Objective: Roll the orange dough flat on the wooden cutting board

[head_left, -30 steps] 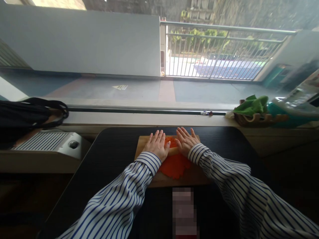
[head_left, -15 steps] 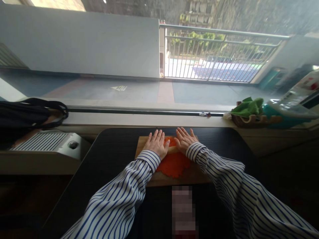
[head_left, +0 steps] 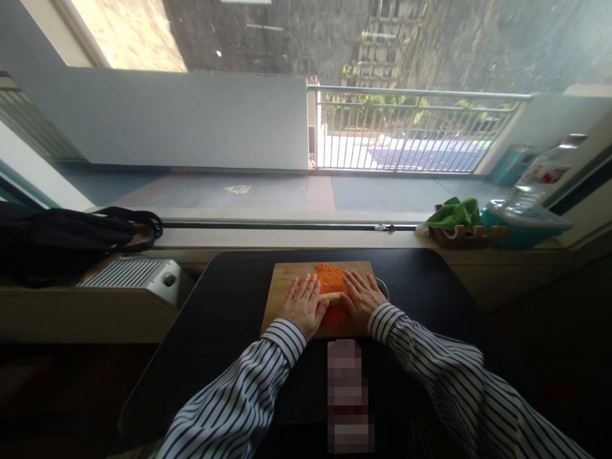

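A flat sheet of orange dough (head_left: pixel 329 278) lies on a wooden board (head_left: pixel 282 284) on the black table (head_left: pixel 229 299). My left hand (head_left: pixel 303 306) and my right hand (head_left: pixel 361 298) lie flat, fingers stretched, on the near part of the board. Both press on a pale wooden rolling pin (head_left: pixel 333 297), whose middle shows between them across the dough. More orange dough shows just below the pin. Both arms are in striped sleeves.
A white heater (head_left: pixel 134 274) and a black bag (head_left: pixel 57 233) sit to the left of the table. On the sill at the right stand a wooden bowl with a green cloth (head_left: pixel 452 213) and a teal container (head_left: pixel 521 223). A window runs behind the table.
Both hands and the pin have come back from the board's far edge to its near part. The far half of the dough now shows. The camera has tilted up.
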Tool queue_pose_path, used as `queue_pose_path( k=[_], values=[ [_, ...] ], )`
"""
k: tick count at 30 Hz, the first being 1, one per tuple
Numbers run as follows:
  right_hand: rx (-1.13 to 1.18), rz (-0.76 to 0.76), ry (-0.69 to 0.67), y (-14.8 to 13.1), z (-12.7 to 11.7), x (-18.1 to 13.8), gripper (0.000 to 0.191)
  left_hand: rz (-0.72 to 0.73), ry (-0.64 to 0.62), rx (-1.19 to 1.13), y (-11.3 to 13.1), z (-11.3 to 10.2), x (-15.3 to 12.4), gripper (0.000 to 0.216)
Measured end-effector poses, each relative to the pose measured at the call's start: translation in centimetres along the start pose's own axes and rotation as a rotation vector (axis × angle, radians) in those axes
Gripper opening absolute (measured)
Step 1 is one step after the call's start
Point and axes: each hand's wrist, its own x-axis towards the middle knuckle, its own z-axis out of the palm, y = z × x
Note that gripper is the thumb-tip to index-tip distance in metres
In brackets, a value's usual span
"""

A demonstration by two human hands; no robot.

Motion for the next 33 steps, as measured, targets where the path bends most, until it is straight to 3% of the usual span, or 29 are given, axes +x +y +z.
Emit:
queue_pose_path(
  k=[8, 14, 24, 33],
  values=[
    [0.036, -0.084, 0.129, 0.2, 0.6, -2.4, 0.05, 0.018, -0.039, 0.026, -2.7, -1.2, -3.4, 0.04],
    [0.045, -0.164, 0.241, 1.2, 1.1, -4.1, 0.041, -0.002, -0.046, -0.032, -2.8, -2.2, -4.0, 0.03],
    [0.082, -0.267, 0.205, 3.1, 0.9, -3.7, 0.032, -0.033, -0.021, -0.051, -2.5, -2.3, -4.6, 0.029],
    [0.078, -0.36, 0.214, 1.5, 0.2, -2.1, 0.031, -0.13, -0.042, -0.038, -4.3, -2.6, -5.0, 0.032]
  ],
)
